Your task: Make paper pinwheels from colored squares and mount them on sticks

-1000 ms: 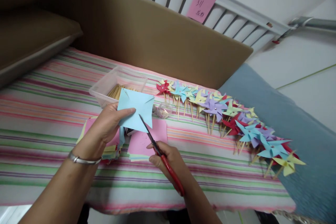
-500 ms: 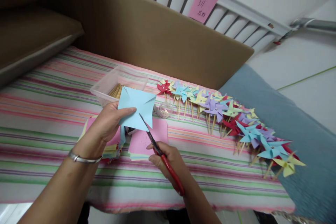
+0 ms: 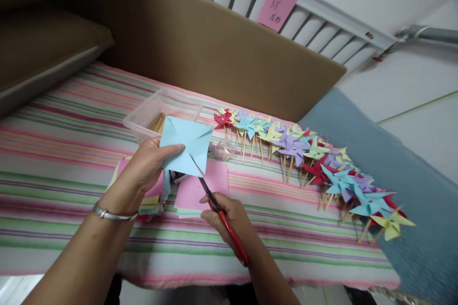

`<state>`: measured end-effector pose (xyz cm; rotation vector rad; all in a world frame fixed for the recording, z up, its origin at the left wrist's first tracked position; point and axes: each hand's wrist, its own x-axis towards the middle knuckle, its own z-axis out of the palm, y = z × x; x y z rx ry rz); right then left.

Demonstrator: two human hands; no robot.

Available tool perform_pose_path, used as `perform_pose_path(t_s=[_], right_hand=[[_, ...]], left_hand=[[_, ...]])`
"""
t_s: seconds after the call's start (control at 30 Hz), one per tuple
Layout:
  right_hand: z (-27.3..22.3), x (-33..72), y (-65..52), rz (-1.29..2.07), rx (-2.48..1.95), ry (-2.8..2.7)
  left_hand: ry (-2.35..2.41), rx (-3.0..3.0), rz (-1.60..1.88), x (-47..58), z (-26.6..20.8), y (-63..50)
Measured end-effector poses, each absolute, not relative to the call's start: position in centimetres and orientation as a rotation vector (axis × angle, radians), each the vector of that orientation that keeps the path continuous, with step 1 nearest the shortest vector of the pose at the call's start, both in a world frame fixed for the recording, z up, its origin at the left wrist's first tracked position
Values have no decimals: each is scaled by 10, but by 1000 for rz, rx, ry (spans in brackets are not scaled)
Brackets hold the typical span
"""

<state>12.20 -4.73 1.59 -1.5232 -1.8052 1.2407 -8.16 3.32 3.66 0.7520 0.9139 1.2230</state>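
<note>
A square of light blue paper (image 3: 186, 140) with diagonal slits at its corners is pinched in my left hand (image 3: 152, 159), thumb on top. My right hand (image 3: 227, 214) grips red-handled scissors (image 3: 231, 233). Their blades reach the lower right corner of the square, at a diagonal cut pointing toward its middle. Beneath my hands lie a stack of coloured paper (image 3: 152, 205) on the left and pink sheets (image 3: 205, 190) over other colours on the right.
A clear plastic box (image 3: 141, 116) holds wooden sticks (image 3: 157, 124). Beside it stands a small round clear container (image 3: 225, 149). Finished paper pinwheels (image 3: 291, 145) on sticks line the right side of the striped cloth (image 3: 71, 152). A brown board (image 3: 214, 52) rises behind.
Both hands have shifted very slightly, with the paper and scissors. The scissor blades look more closed along the lower right cut.
</note>
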Motion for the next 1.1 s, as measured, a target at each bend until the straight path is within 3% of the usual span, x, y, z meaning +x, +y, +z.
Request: perform_pose_path(t_s=[0.37, 0.6, 0.77, 0.97, 1.1], right_hand=[[14, 157, -49, 1155, -1566, -2024], [12, 169, -42, 1276, -1203, -1355], [12, 174, -38, 1304, -1058, -1228], [14, 168, -39, 1396, -1189, -1277], [12, 163, -37, 1291, -1233, -1149]], left_hand=[[867, 729, 1319, -105, 46, 35], [826, 911, 835, -83, 46, 20], [822, 1095, 478, -54, 30, 17], [802, 1114, 384, -35, 21, 15], [854, 973, 580, -28, 19, 15]])
